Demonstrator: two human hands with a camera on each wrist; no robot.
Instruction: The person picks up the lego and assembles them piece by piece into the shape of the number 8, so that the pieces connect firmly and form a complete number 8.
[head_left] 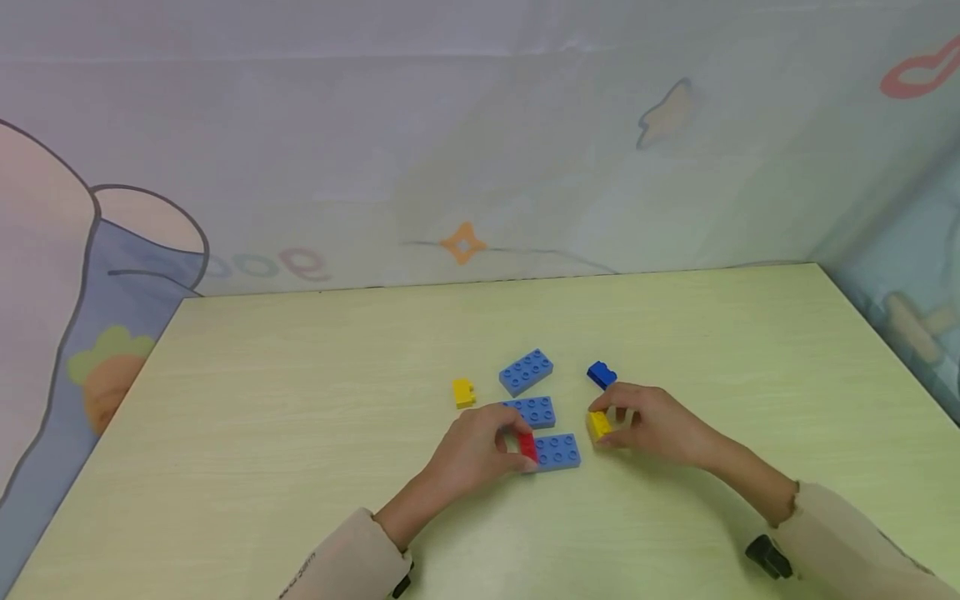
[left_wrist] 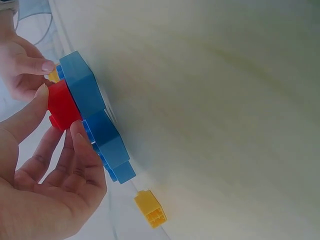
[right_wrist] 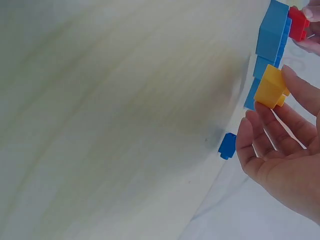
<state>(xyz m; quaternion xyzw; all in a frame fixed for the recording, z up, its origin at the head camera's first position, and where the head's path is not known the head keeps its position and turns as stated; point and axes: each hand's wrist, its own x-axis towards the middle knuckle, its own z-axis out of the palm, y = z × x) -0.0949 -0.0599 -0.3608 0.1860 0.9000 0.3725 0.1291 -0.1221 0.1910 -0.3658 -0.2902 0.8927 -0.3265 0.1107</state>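
Note:
My left hand pinches a red building brick between thumb and fingers. That brick sits on the left end of the nearest long blue brick, whose other studs show. To the right, my right hand pinches a yellow brick, apart from the blue one; whether it touches the table I cannot tell. Behind the left hand lies a second long blue brick, partly covered by the fingers. Farther back, a third long blue brick lies at a slant.
Left of the blue bricks lies a small yellow brick on its side. A small dark blue brick is just beyond the right fingertips. The pale wooden table ends at a printed cloth backdrop.

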